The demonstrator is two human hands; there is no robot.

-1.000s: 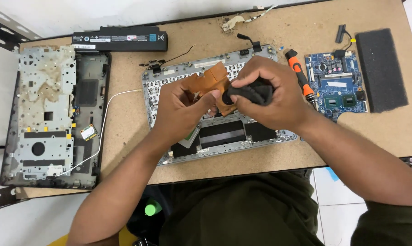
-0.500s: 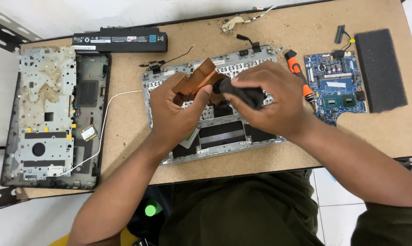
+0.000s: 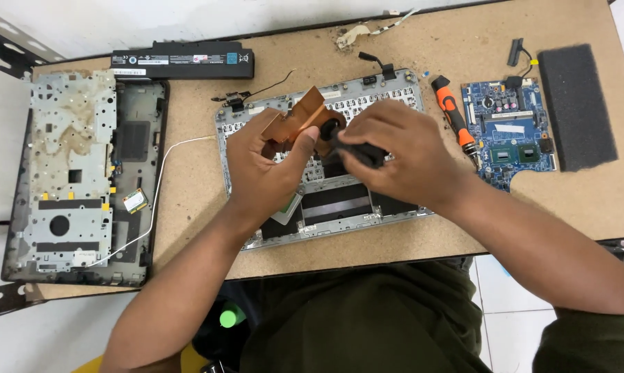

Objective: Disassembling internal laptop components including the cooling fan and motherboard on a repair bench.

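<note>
The left hand grips the copper cooler while the right hand clasps its black fan, both raised above the keyboard frame for access.

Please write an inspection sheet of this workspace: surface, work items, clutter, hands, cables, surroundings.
Surface: chipboard table, dusty.
Work items: copper heatsink with black fan, held above laptop keyboard frame.
Clutter: battery, base case, orange screwdriver, blue motherboard, foam pad.
Hands: left hand grips heatsink; right hand grips fan.
Cables: white wire across base case.
Surroundings: white floor tiles.
</note>
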